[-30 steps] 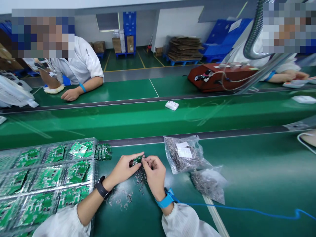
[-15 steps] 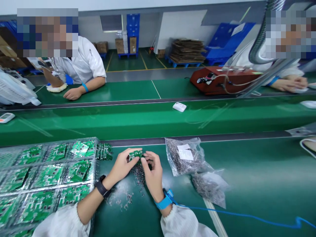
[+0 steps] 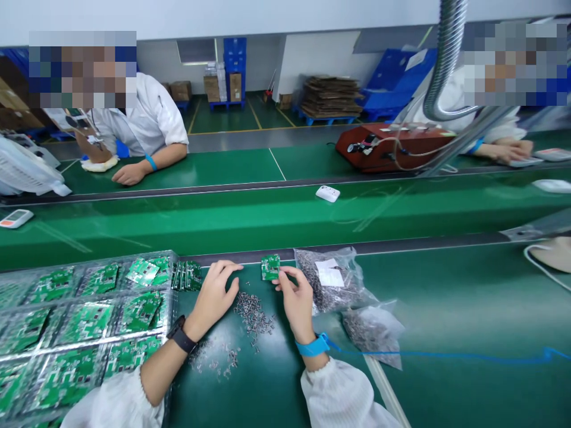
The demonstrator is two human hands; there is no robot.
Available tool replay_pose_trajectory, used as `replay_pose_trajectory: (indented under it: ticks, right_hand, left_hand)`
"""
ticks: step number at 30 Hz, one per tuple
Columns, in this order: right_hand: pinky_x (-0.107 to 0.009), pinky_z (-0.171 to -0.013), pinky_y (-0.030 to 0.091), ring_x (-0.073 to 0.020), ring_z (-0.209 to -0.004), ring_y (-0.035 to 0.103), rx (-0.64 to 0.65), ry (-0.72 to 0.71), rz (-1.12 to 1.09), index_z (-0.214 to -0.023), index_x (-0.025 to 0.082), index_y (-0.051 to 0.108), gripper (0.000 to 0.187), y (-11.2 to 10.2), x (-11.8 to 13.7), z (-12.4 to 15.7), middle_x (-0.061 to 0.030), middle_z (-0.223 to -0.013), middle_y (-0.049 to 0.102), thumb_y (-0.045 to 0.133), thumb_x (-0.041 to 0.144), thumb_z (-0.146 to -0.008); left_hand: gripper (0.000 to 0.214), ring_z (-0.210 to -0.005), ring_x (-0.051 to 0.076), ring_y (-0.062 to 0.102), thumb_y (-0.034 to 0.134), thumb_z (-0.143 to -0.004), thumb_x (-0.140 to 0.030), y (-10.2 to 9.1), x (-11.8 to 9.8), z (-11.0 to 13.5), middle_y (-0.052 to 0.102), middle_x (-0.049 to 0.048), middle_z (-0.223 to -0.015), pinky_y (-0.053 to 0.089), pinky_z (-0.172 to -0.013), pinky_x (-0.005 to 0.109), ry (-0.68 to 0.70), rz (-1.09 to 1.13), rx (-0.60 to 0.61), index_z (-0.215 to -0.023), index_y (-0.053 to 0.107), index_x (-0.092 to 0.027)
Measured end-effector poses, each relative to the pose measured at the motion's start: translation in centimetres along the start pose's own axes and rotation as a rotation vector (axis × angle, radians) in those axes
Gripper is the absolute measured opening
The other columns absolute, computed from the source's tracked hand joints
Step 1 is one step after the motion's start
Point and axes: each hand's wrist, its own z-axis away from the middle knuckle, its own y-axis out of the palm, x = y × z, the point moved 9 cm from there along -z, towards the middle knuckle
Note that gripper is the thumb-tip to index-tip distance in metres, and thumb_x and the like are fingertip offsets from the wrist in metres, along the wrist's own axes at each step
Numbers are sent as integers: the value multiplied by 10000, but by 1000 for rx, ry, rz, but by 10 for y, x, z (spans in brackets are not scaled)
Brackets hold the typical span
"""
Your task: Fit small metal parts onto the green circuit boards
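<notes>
A small green circuit board (image 3: 270,267) is pinched at its lower right corner by my right hand (image 3: 295,297), just left of a bag of small metal parts. My left hand (image 3: 218,297) is empty, its thumb and fingers apart, above the green table. Between the two hands lies a loose pile of small metal parts (image 3: 254,312). A second scatter of small parts (image 3: 216,356) lies nearer to me. Several circuit boards (image 3: 187,275) stand in a row left of my left hand, against the tray's edge.
A clear compartment tray (image 3: 172,315) full of green boards fills the left. Two plastic bags of small parts, a larger (image 3: 330,291) and a smaller (image 3: 377,333), lie at right. A blue cord (image 3: 428,355) runs from my right wristband. Across the belt (image 3: 200,217) sit two co-workers.
My hands have parted. The left let go of the board and moved slightly left; the right carried the board rightward and turned it face-on. The view shifted a little.
</notes>
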Motion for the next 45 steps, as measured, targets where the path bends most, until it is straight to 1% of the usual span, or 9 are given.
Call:
replay_pose_trajectory:
  ticks: [4, 10, 17, 22, 27, 30, 35, 40, 45]
  right_hand:
    - [-353, -698, 577, -181, -788, 672, -82, -140, 184, -1012, 202, 719, 227, -3, 15, 10, -129, -1216, 560, 584, 379, -966]
    - [-383, -875, 531, -242, -977, 641, 257, -420, 364, -1005, 241, 726, 238, 48, 34, 34, -74, -991, 654, 498, 173, -1002]
    - [-364, -807, 526, -252, -890, 653, 424, -441, 520, -1062, 229, 740, 198, 74, 17, 24, -60, -908, 672, 587, 147, -968]
    - [-333, -746, 492, -227, -806, 622, 434, -403, 530, -911, 233, 705, 151, 75, 14, 20, -26, -820, 642, 608, 119, -919]
    - [-315, -736, 459, -211, -783, 592, 397, -389, 499, -824, 233, 626, 148, 72, 17, 22, -10, -792, 625, 582, 100, -872]
    - [-312, -738, 447, -214, -794, 585, 370, -383, 505, -819, 235, 601, 157, 71, 19, 23, -8, -789, 612, 564, 92, -872]
    - [-323, -755, 452, -229, -815, 588, 348, -386, 566, -844, 232, 609, 163, 69, 18, 26, -16, -806, 598, 575, 76, -876]
    - [-340, -774, 468, -240, -831, 595, 380, -386, 609, -831, 231, 615, 172, 69, 17, 28, -26, -809, 602, 593, 67, -878]
    - [-341, -759, 488, -231, -787, 606, 398, -373, 595, -871, 231, 661, 173, 64, 19, 25, -19, -770, 621, 585, 76, -883]
  left_hand:
    - [263, -1143, 254, 594, 498, -992, -131, 3, 0, 1, 649, 79, -1179, 490, -1018, 426, 42, -108, 18, -1191, 648, -216]
    - [294, -1307, 370, 528, 533, -963, -145, -10, -1, 0, 605, 176, -1349, 464, -1050, 524, -11, -630, 43, -1220, 671, -179]
    - [418, -1322, 433, 504, 672, -889, -267, -40, 38, 2, 633, 219, -1322, 336, -1149, 655, -118, -915, 66, -1293, 651, -164]
    - [346, -999, 346, 635, 587, -832, -105, -41, 51, 3, 688, 133, -1014, 324, -1165, 658, -57, -862, 63, -1149, 691, -196]
    - [398, -1007, 336, 624, 479, -828, -6, -42, 41, -3, 642, 142, -1056, 463, -1063, 589, -35, -717, 42, -1105, 696, -192]
    - [420, -1034, 313, 638, 439, -874, 1, -42, 32, -7, 614, 148, -1193, 560, -918, 469, -27, -602, 37, -1165, 671, -193]
    - [437, -1132, 311, 651, 435, -906, -4, -38, 21, -11, 579, 152, -1320, 569, -951, 446, 16, -510, 19, -1237, 646, -196]
    - [484, -895, 202, 719, 498, -933, -92, -32, 17, -11, 557, 103, -1455, 599, -859, 361, -30, -249, 7, -1372, 591, -272]
    - [749, -626, 150, 663, 615, -898, -182, -17, 14, -6, 712, 84, -1297, 583, -801, 331, -159, -14, 55, -1592, 357, -294]
